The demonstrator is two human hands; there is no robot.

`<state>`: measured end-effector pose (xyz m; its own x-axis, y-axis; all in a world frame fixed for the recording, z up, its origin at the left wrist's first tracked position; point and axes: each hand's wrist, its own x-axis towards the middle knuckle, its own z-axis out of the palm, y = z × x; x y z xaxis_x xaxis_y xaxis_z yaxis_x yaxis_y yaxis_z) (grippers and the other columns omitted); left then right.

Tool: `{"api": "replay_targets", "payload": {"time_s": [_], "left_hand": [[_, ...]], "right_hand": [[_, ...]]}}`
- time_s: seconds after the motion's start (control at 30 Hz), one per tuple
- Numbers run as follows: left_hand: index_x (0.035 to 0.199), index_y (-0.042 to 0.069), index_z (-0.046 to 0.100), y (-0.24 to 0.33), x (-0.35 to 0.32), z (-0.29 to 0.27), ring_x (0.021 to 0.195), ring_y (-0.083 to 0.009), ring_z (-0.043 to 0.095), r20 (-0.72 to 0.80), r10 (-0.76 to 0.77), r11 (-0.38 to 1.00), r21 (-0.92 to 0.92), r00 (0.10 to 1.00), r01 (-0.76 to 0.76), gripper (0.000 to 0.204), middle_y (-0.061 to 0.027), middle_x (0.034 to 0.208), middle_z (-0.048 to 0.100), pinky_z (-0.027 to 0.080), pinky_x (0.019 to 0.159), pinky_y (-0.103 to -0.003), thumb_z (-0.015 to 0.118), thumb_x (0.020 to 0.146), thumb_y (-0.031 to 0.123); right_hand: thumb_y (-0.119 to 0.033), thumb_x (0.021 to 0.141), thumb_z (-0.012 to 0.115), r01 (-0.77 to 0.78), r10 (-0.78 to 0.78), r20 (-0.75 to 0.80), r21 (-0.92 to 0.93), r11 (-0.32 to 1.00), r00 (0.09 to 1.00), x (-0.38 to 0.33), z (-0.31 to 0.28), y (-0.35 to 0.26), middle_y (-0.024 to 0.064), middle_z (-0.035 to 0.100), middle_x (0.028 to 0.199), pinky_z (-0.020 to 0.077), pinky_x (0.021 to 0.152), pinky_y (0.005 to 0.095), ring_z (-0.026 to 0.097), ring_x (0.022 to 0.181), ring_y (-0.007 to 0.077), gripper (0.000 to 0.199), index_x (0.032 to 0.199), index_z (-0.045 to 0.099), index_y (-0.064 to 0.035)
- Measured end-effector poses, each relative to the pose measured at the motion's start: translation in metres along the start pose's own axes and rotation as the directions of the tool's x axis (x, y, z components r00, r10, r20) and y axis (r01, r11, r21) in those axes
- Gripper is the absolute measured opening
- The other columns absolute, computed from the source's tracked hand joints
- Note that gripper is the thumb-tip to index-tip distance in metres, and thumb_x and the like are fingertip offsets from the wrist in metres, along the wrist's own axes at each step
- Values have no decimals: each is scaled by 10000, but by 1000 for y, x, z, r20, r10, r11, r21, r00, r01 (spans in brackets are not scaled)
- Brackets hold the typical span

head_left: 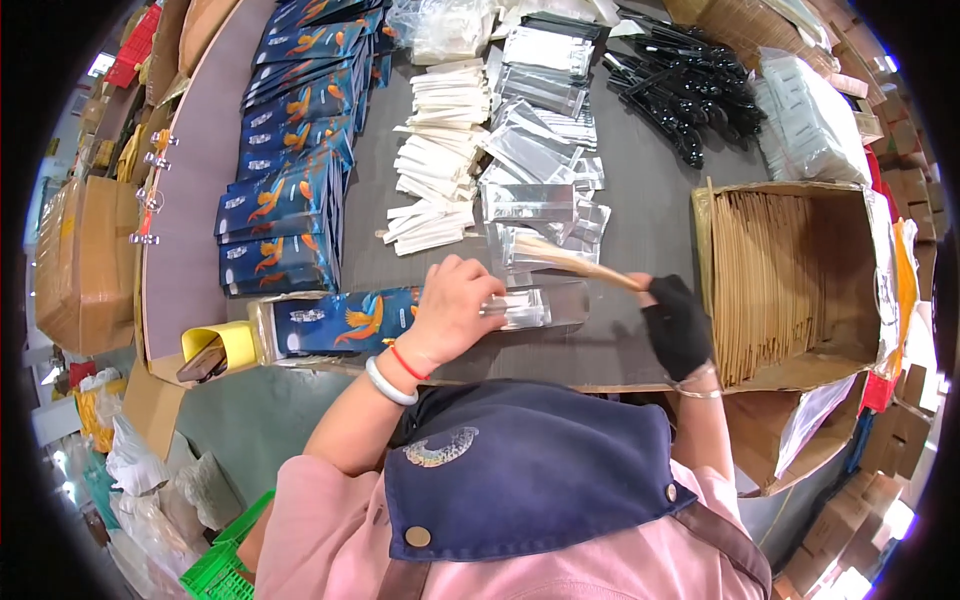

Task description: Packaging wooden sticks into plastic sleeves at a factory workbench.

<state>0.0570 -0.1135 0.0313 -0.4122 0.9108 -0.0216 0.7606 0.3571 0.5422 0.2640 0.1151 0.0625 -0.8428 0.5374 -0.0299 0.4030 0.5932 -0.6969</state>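
My left hand [458,300], with a red string and a pale bangle at its wrist, is closed over the right end of a blue printed pouch [345,318]. Its fingertips pinch the edge of a clear packet [540,306] with silvery-white contents, which lies on the table. To the right, my right hand [678,325] wears a black fingerless glove and grips one end of a long tan wooden stick [585,265]. Motion smears the stick, and its far end passes over a pile of clear packets [535,150].
Stacked blue pouches [290,195] stand at the left, beside white paper-wrapped strips [440,150]. Black glossy utensils [685,85] lie at the far right. An open carton [860,360] holds many tan sticks [760,280]. A yellow container [222,345] sits at the near-left edge.
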Motion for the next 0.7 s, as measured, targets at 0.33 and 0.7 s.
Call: {"api": "replay_targets", "payload": {"time_s": [0.33,0.7], "left_hand": [[1212,59,620,-18,-47,-13,1173,-335,477,-110,-33,999,31,993,36,729,-76,1209,574,382,1002,-452,877,555,248],[1251,91,596,-3,-22,3,1126,-309,504,-127,21,999,30,992,-17,788,-80,1186,564,396,964,-450,880,520,159]], "right_hand": [[-160,870,685,357,-313,264,-137,924,912,19,74,0,103,610,842,514,681,392,624,784,289,239,1107,708,-135],[-64,785,768,232,-291,100,388,892,951,22,131,-47,117,630,998,530,743,368,654,911,264,302,1038,604,-47]]}}
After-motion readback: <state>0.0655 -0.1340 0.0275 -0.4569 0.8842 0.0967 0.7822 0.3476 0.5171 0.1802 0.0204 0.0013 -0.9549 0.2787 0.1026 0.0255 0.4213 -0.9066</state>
